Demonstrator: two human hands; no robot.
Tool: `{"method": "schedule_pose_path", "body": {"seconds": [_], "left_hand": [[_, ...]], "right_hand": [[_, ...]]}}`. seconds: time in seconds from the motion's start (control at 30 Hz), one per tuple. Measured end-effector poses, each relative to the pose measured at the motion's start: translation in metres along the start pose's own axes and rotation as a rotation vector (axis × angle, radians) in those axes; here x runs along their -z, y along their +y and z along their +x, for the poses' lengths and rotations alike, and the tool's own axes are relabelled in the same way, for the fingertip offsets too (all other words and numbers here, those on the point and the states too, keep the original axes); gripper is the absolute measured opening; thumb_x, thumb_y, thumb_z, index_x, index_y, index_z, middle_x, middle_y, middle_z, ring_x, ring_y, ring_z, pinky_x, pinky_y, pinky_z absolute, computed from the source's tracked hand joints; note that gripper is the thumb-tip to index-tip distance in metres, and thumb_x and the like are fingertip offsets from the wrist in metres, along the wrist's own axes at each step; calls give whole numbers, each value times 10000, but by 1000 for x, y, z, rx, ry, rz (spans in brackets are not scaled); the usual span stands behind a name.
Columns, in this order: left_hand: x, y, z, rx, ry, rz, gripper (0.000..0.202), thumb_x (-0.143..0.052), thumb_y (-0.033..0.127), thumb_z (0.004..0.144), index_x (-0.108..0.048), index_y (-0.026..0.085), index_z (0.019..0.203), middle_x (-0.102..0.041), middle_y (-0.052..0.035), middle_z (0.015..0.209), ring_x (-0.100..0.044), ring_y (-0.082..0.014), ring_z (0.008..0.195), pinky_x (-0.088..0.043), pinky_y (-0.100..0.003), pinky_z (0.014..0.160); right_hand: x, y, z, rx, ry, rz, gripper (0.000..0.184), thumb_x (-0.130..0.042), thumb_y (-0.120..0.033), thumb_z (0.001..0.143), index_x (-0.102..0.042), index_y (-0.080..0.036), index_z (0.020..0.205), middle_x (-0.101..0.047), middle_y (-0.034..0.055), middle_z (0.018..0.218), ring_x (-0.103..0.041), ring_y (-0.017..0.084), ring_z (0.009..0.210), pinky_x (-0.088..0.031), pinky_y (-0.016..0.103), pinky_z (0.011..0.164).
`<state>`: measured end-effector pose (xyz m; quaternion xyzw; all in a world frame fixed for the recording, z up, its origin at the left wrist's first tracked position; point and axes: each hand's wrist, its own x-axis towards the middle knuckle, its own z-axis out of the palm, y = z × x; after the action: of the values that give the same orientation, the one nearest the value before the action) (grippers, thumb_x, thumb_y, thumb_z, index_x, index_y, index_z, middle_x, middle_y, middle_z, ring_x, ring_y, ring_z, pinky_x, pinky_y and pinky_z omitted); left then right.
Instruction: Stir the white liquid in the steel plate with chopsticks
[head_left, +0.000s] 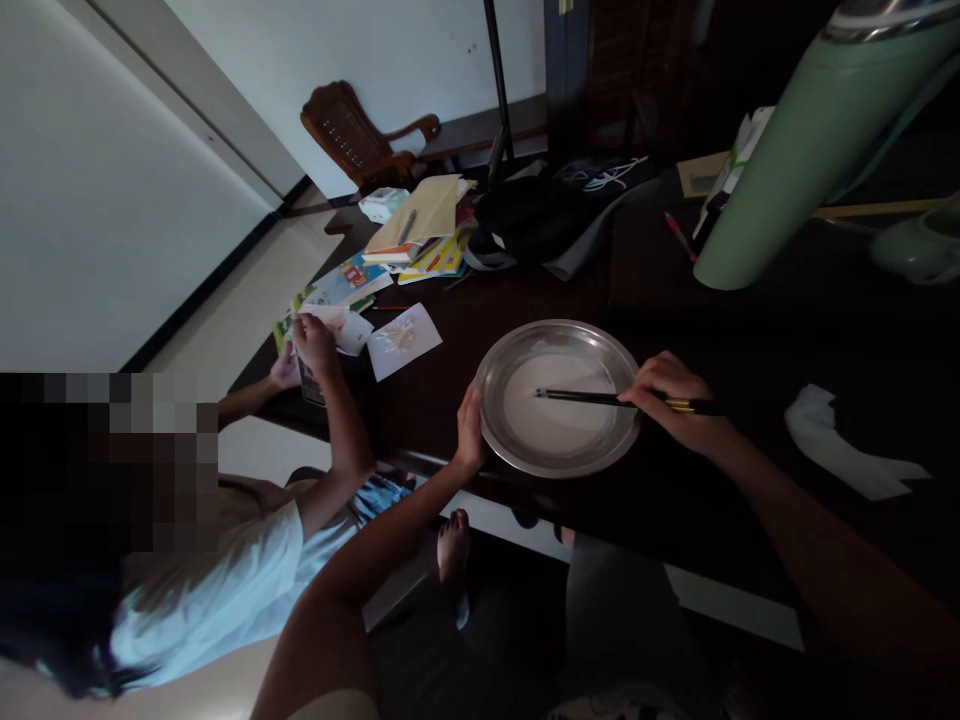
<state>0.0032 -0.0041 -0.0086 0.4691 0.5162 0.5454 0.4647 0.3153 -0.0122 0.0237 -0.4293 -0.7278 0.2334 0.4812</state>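
A round metal basin (559, 465) with a cloudy whitish liquid (551, 425) in it stands near the table's front edge. My left hand (470, 432) grips its left rim. Over the basin's right side, my right hand (671, 395) is closed around black chopsticks (581, 398) with gold bands. Their whitish tips point left and reach the liquid near the middle; how deep they go, I cannot tell. Right of my right hand, a crumpled white tissue (847, 445) lies on the dark table (547, 295).
At the left, another person (225, 580) holds white paper beside a white sheet (405, 342) with small sticks on it. Books and envelopes (416, 225) are piled behind, next to a black bag (540, 215). A tall green bottle (817, 150) and a red pen (680, 237) are at the back right.
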Motion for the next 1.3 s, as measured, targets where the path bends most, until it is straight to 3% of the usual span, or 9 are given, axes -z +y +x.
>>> {"method": "schedule_pose_path", "body": {"seconds": [0.17, 0.27, 0.37, 0.57, 0.77, 0.87, 1.0, 1.17, 1.3], "left_hand": [[0, 0, 0, -3, 13, 2, 489, -629, 689, 894, -792, 316, 1166, -750, -21, 1349, -624, -358, 1371, -473, -482, 1232], [0, 0, -1, 4, 19, -6, 470, -629, 675, 897, -798, 322, 1157, -748, -19, 1351, -613, -360, 1389, -490, -486, 1219], [1, 0, -1, 0, 17, -14, 442, -614, 649, 917, -796, 324, 1156, -753, -22, 1340, -609, -347, 1397, -493, -489, 1216], [-1, 3, -1, 7, 25, -6, 520, -644, 718, 864, -795, 315, 1158, -748, -23, 1352, -595, -353, 1410, -484, -456, 1228], [-2, 6, -2, 37, 35, 6, 557, -664, 764, 812, -802, 328, 1131, -752, -25, 1343, -570, -364, 1435, -501, -440, 1210], [-1, 5, -2, 32, 40, 13, 532, -652, 742, 837, -800, 327, 1135, -764, -36, 1316, -600, -361, 1402, -510, -447, 1195], [0, 3, -2, 6, 29, 12, 495, -638, 715, 867, -800, 329, 1131, -768, -22, 1306, -613, -356, 1382, -491, -475, 1213], [1, 0, -1, 10, 17, -12, 529, -653, 705, 869, -790, 287, 1163, -764, -43, 1318, -592, -360, 1407, -488, -467, 1205], [2, -3, 0, 4, 24, -4, 552, -642, 701, 879, -776, 257, 1179, -757, -52, 1333, -631, -343, 1356, -480, -455, 1201]], "right_hand": [[9, 3, -2, -48, 215, 93, 489, -529, -455, 1043, -675, -272, 614, -559, 26, 634, -548, 211, 695, -446, 400, 671], [6, 0, -3, -80, 123, 157, 511, -524, -506, 1036, -681, -271, 611, -564, 25, 649, -555, 199, 669, -457, 396, 644], [0, -4, -1, -47, -7, 67, 416, -617, -539, 983, -717, -287, 668, -612, 19, 647, -570, 199, 669, -465, 398, 653], [7, 1, -3, -38, 178, 104, 470, -544, -449, 1041, -685, -271, 630, -565, 17, 647, -545, 194, 688, -439, 384, 662], [0, -5, -1, -61, -6, 67, 409, -624, -544, 980, -714, -286, 676, -619, 18, 653, -561, 198, 680, -462, 389, 648], [1, -3, -1, -72, 69, 19, 435, -619, -561, 975, -684, -287, 643, -590, 25, 622, -538, 211, 675, -455, 413, 651], [6, 0, -3, -87, 167, 139, 517, -516, -526, 1035, -676, -285, 607, -550, 29, 635, -540, 205, 666, -446, 410, 634], [-1, -6, -2, -88, -29, 77, 417, -625, -574, 970, -715, -292, 675, -614, 20, 654, -570, 202, 687, -477, 401, 657], [4, -2, -2, -89, 140, 56, 481, -570, -573, 998, -682, -292, 624, -570, 30, 616, -540, 221, 684, -458, 424, 665]]}}
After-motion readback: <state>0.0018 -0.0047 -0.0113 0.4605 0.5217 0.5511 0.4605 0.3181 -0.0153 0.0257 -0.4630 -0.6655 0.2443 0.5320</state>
